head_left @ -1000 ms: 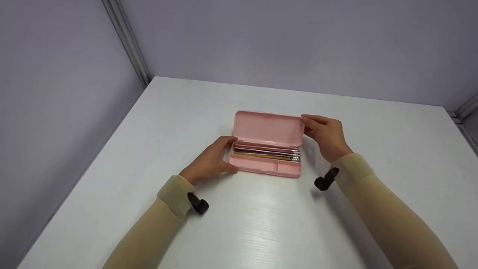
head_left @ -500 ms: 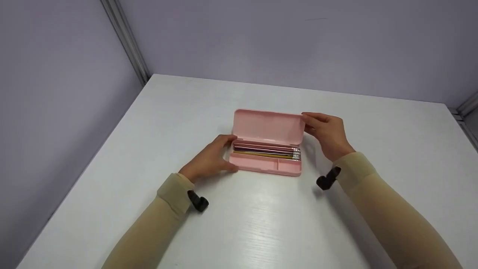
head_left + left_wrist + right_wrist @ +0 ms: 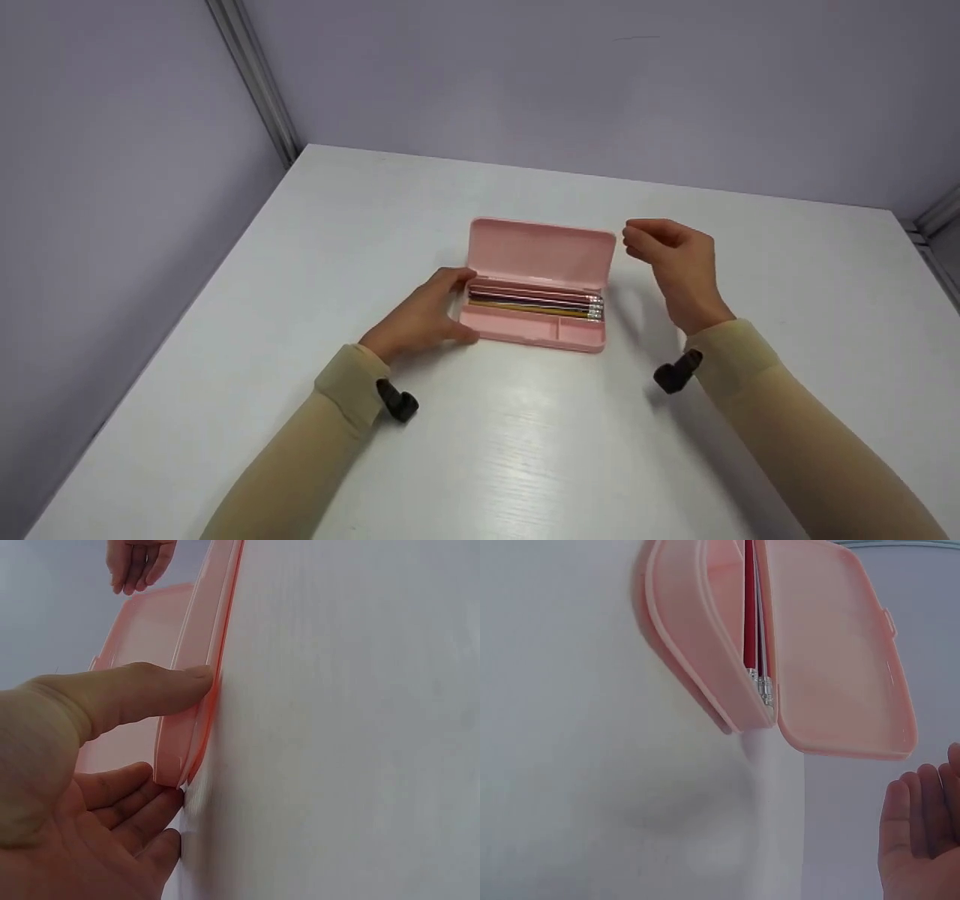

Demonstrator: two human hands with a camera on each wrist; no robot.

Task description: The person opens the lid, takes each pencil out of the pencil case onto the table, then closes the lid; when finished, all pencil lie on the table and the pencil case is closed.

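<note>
While your left hand (image 3: 420, 321) grips the left end of the pink plastic pencil case (image 3: 536, 330) at mid white surface (image 3: 525, 450), thumb on its front wall, its lid (image 3: 540, 256) stands raised. Contents: several pencils (image 3: 534, 301). Your right hand (image 3: 675, 266) hovers just beside the lid, fingers loosely curled, holding nothing.

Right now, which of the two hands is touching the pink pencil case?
The left hand is: it holds the left end of the pink pencil case, thumb on its front edge. The right hand hangs beside the raised lid, apart from it.
</note>
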